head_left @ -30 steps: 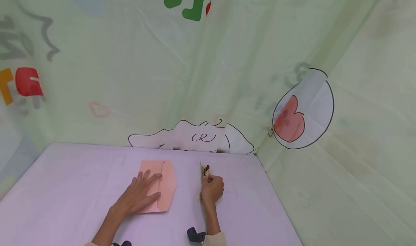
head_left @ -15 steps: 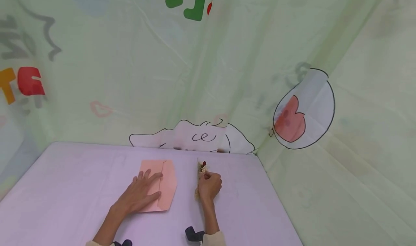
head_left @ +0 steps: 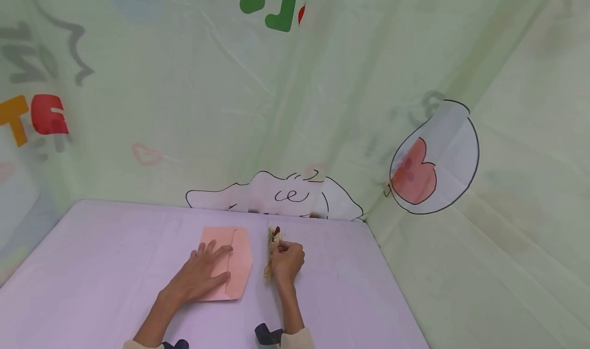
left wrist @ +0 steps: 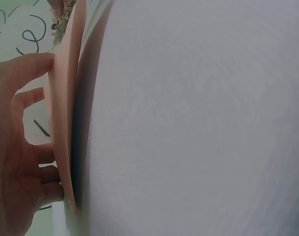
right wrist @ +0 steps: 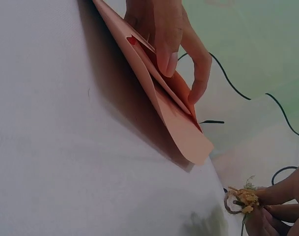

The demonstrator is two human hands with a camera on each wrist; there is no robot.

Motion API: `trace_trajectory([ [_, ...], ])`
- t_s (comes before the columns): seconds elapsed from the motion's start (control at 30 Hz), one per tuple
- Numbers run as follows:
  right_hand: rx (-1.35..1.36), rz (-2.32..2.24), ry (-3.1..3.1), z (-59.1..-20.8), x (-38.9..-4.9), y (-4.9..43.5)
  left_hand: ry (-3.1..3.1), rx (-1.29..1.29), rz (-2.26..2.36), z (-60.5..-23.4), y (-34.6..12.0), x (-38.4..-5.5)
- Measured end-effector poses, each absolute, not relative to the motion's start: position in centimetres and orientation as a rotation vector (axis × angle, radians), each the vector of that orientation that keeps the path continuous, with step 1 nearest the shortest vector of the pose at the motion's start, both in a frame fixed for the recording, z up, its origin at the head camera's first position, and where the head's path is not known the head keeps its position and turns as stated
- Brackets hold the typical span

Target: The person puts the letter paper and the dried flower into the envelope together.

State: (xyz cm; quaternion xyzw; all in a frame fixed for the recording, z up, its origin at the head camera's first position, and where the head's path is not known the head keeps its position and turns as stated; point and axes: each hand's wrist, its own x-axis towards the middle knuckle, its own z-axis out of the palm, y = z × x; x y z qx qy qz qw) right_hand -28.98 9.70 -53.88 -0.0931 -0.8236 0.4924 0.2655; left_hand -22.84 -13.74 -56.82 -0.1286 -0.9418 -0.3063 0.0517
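Note:
A pink envelope [head_left: 237,267] lies on the lilac table [head_left: 92,267], its flap toward the right. My left hand [head_left: 203,272] rests flat on it with straight fingers; the left wrist view has the envelope [left wrist: 66,123] edge-on under those fingers [left wrist: 26,69]. My right hand [head_left: 286,259] grips a small bunch of dried flowers [head_left: 274,236] just right of the envelope, with a red bud at the top. In the right wrist view the envelope [right wrist: 183,128] is seen with the left hand [right wrist: 169,34] on it and the dried bunch [right wrist: 242,199] pinched at the lower right.
A pale green printed curtain [head_left: 276,108] closes off the back and right of the table. The table's right edge [head_left: 396,287] runs close to my right hand. Bare lilac surface lies to the left of the envelope.
My right hand has carried the dried flowers leftward, closer to the envelope's flap edge. The left hand has stayed flat on the envelope.

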Motion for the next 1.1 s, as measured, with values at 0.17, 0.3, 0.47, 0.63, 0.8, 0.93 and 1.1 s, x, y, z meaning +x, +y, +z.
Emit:
trace_trajectory([
  [0.17, -0.228, 1.356, -2.237, -53.6, -28.6, 8.8, -2.869, -0.391, -0.937, -56.8, -13.7, -22.8],
  [0.3, -0.198, 1.366, -2.257, -53.5, -28.3, 8.1, -2.868, -0.388, -0.921, -56.8, -13.7, -22.8],
  [0.47, -0.16, 1.37, -2.287, -53.6, -27.9, 7.1, -2.875, -0.387, -0.917, -56.7, -13.7, -22.8],
  [0.63, -0.124, 1.4, -2.322, -53.8, -27.4, 6.0, -2.878, -0.392, -0.916, -56.5, -13.6, -22.8],
  [0.8, -0.115, 1.411, -2.347, -54.0, -27.0, 5.3, -2.872, -0.41, -0.896, -56.6, -13.6, -22.9],
  [0.93, -0.108, 1.405, -2.345, -54.0, -26.9, 4.9, -2.874, -0.411, -0.894, -56.6, -13.6, -22.9],
  [1.1, -0.072, 1.417, -2.336, -54.1, -27.0, 4.4, -2.881, -0.407, -0.895, -56.4, -13.7, -22.8],
])
